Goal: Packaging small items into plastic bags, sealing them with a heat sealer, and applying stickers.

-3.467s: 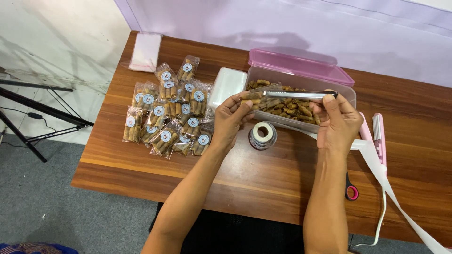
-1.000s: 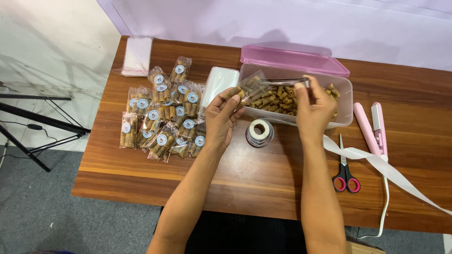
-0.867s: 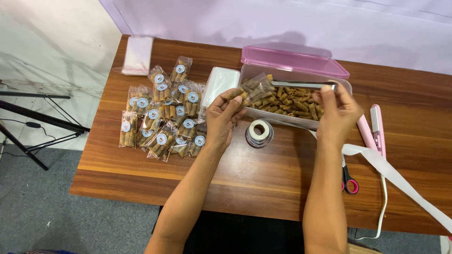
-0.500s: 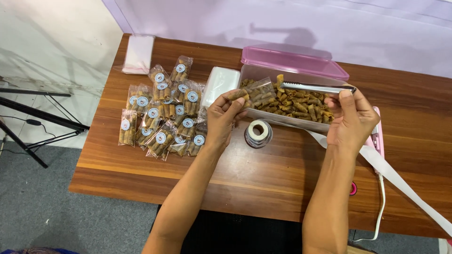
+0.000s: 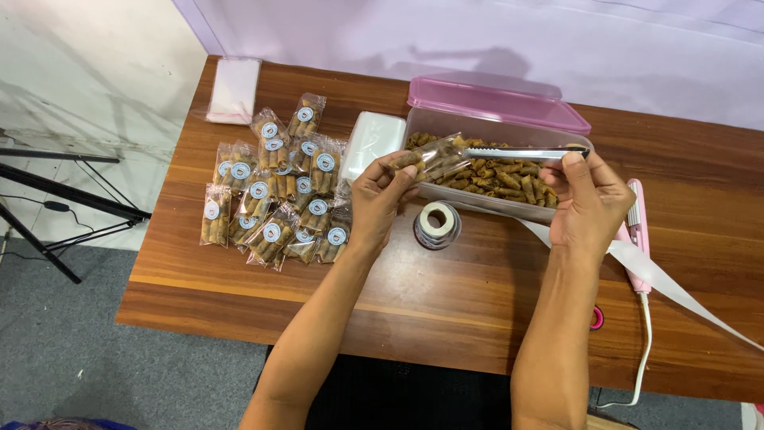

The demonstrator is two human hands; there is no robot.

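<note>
Wooden table point(image 5: 477, 287); small clear bag point(image 5: 434, 157) of brown rolled snacks.

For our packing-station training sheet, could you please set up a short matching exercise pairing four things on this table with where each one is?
Things:
1. small clear bag
2. metal tongs
3. sealed snack packets
4. ribbon roll

Places:
A. piled on the wooden table, at the left
B. on the table just in front of the clear container
C. held in the left hand
D. held in the right hand, over the container

Pairs: 1-C, 2-D, 3-A, 4-B
</note>
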